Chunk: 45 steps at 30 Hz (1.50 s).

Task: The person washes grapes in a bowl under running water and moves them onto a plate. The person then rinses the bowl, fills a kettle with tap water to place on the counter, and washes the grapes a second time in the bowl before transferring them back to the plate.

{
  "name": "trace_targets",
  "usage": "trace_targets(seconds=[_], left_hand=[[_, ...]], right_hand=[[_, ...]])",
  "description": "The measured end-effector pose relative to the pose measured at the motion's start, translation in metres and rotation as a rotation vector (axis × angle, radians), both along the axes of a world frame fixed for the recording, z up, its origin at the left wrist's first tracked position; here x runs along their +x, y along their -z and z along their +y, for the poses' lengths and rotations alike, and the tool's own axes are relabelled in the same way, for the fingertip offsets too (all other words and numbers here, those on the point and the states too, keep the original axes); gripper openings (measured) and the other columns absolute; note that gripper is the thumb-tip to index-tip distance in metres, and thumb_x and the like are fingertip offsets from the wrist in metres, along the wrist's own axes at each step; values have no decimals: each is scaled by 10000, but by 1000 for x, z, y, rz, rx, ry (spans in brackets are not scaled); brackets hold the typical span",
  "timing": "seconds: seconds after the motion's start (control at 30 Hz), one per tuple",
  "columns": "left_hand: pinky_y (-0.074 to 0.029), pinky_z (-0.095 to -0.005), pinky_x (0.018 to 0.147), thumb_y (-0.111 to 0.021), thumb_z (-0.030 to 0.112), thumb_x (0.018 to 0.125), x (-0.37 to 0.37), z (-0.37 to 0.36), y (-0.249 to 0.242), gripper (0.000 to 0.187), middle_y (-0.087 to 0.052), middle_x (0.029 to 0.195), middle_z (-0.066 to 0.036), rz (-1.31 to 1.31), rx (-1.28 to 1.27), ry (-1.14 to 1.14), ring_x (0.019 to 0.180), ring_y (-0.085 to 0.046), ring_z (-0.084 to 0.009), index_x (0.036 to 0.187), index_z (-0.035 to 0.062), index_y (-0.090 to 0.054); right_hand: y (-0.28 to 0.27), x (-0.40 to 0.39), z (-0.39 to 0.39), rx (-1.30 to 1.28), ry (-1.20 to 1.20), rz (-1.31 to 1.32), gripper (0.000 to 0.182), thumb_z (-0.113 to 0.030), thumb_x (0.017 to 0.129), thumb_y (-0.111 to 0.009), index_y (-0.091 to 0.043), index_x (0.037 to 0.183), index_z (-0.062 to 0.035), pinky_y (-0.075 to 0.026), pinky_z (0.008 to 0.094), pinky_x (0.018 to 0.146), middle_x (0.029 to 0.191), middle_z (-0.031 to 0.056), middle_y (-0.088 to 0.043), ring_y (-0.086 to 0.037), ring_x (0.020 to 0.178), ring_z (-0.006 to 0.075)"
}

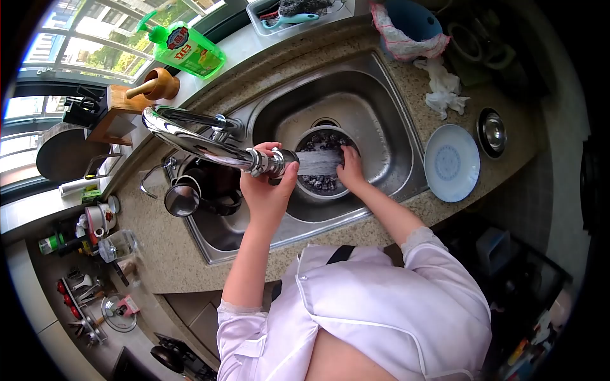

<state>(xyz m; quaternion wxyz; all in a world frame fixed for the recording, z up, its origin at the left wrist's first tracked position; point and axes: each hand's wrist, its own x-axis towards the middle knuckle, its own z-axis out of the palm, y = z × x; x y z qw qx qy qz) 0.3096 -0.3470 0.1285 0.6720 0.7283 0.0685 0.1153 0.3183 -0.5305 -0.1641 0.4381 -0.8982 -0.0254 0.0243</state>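
My left hand [265,181] is closed around the spray head [279,163] at the end of the chrome faucet [184,134]. A wide stream of water [318,162] runs from it into a round bowl [316,192] in the large sink basin. Small dark, round pieces [324,141], perhaps berries, fill the bowl under the water. My right hand [351,170] reaches over the bowl's right side, thumb and fingers apart, with the fingertips among the dark pieces. Part of those fingertips is hidden.
A smaller basin on the left holds dark pots and a strainer [182,199]. On the right counter are a white plate [452,163], metal bowls [492,132] and a crumpled white bag [443,87]. A green soap bottle [189,51] and wooden mortar [165,84] stand along the window.
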Motion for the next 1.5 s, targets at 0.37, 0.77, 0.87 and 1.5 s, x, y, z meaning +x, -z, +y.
trace_targets(seconds=[0.37, 0.77, 0.87, 1.5], left_hand=[[-544, -267, 782, -683, -89, 715, -12, 9, 11, 468, -499, 1144, -142, -32, 115, 21, 1081, -553, -221, 1051, 80, -404], [-520, -291, 824, -689, -69, 691, -10, 6, 24, 488, -497, 1133, -137, -75, 197, -45, 1056, -547, -227, 1040, 99, -393], [-500, -306, 852, -692, -62, 686, -9, 8, 27, 494, -494, 1132, -134, -92, 252, -53, 1060, -542, -231, 1040, 102, -389], [-453, -353, 923, -688, -44, 700, -6, 5, 26, 486, -491, 1122, -133, -100, 214, -58, 1067, -533, -239, 1037, 108, -373]], right_hand=[[-36, 37, 35, -338, 170, 463, 911, -268, 689, -759, -257, 1423, -74, -299, 500, 1051, 1399, 191, -363, -362, 1274, 388], [-37, -5, 25, -483, -615, 298, 645, -252, 685, -781, -507, 1267, -218, -323, 586, 1014, 1338, 108, -444, -330, 1327, 314], [-19, 13, 20, -453, -411, 227, 651, -299, 721, -764, -479, 1301, -220, -337, 450, 1052, 1386, 173, -386, -316, 1335, 351], [-31, 32, 28, -290, -350, 275, 661, -258, 704, -762, -487, 1304, -294, -390, 516, 970, 1356, 162, -392, -404, 1196, 422]])
